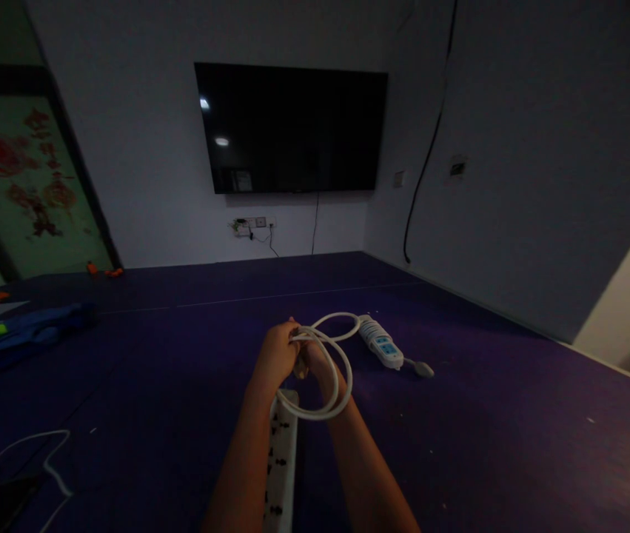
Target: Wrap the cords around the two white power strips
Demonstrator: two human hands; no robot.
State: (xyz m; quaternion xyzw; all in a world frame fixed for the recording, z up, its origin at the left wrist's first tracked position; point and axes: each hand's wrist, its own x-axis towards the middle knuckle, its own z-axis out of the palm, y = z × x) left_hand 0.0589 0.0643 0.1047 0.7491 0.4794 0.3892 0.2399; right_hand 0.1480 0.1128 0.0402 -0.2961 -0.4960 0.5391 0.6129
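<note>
My left hand (280,348) is closed around a white power cord (342,400), its fingers curled at the top of the gathered loops. Close against it, my right hand (317,361) also grips the cord, partly covered by the loops. The coils hang over my right wrist. Between my forearms lies a long white power strip (288,463) with several sockets, its near end cut off by the picture's edge. To the right rests a second, smaller power strip (386,349) with its cord wound round it and its plug (423,369) sticking out.
Everything lies on a purple surface (459,444). A white cable (59,463) and a dark flat object (1,503) are at the lower left. Blue cloth (42,326) lies farther left. A television (297,129) hangs on the wall above several outlets (260,222).
</note>
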